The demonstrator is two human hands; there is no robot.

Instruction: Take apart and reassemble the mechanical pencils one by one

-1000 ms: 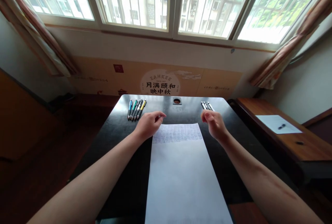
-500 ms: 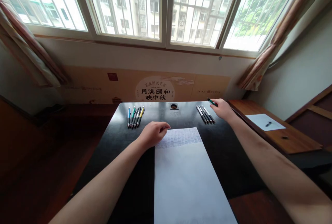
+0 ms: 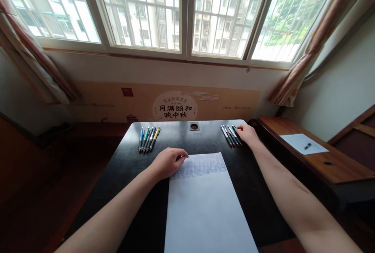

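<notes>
My left hand (image 3: 169, 163) rests at the upper left corner of a long white sheet of paper (image 3: 205, 210), fingers loosely bent and a little apart. Dense rows of blue handwriting (image 3: 202, 166) fill the sheet's top part. At the far right of the table, my right hand (image 3: 246, 133) pinches a green pen (image 3: 234, 127), mostly hidden by the fingers. That pen is at the right end of a row of several white-and-black pens (image 3: 227, 136). On the left lie several pens in blue, green, silver and yellow, the yellow pen (image 3: 156, 138) rightmost.
The black table (image 3: 117, 190) has a square-framed round hole (image 3: 194, 126) near its far edge. To the right, a lower wooden table (image 3: 348, 167) bears a white sheet (image 3: 293, 141) with small dark items. A printed panel (image 3: 234, 97) and barred windows stand beyond.
My right hand has lowered the green pen from above the table to the right end of the pen row. My left hand stays on the paper's corner. The view has tilted slightly.
</notes>
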